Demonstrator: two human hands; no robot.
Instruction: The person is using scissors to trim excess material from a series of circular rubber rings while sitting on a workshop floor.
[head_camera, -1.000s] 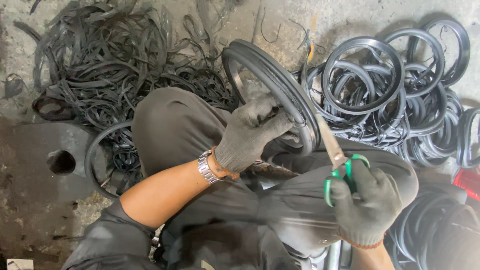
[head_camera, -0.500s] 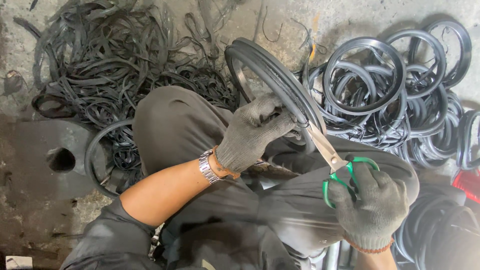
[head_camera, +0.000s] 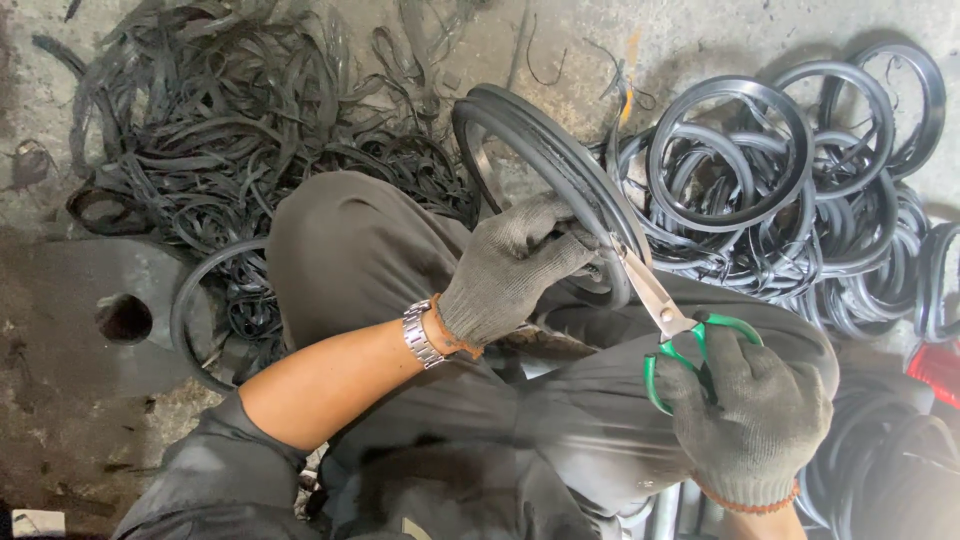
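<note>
Gloves on, my left hand (head_camera: 515, 268) is clamped on the black rubber ring (head_camera: 545, 160) at frame centre; my right hand (head_camera: 752, 410) grips green-handled scissors (head_camera: 672, 322), blades meeting the ring.

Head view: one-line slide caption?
Gloved left hand grips a black rubber ring while the right hand works green-handled scissors at its edge.

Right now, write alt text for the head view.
A gloved left hand grips a black rubber ring while the gloved right hand works green-handled scissors against its rim. Piles of cut black rubber strips and more rings lie on the concrete floor.
</note>
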